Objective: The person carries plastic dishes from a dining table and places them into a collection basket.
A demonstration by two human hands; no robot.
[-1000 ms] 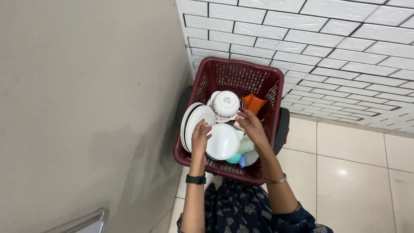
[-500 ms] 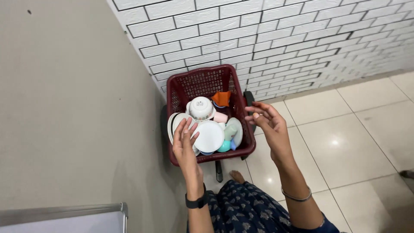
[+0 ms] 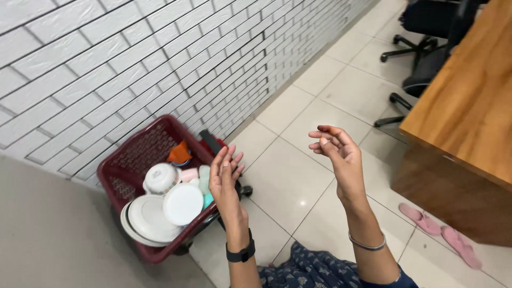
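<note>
My left hand (image 3: 224, 176) is raised in front of me, empty, fingers straight and slightly apart, just right of a dark red plastic basket (image 3: 121, 165) on the floor. The basket holds white plates (image 3: 149, 218), a round white lid (image 3: 183, 204), an upturned white bowl (image 3: 160, 177), pastel cups (image 3: 196, 175) and an orange item (image 3: 178, 153). My right hand (image 3: 337, 150) hangs in the air farther right, empty, fingers loosely curled and apart, above the floor tiles.
A white brick-pattern wall (image 3: 133, 64) runs behind the basket. A wooden desk (image 3: 469, 101) stands at right, with black office chairs (image 3: 426, 32) beyond it and pink slippers (image 3: 442, 232) beside its base. The floor is glossy cream tile (image 3: 298, 176).
Both hands have come out of the basket, let go of the dishes and lifted away. The view has swung right, bringing the desk, chairs and slippers into sight.
</note>
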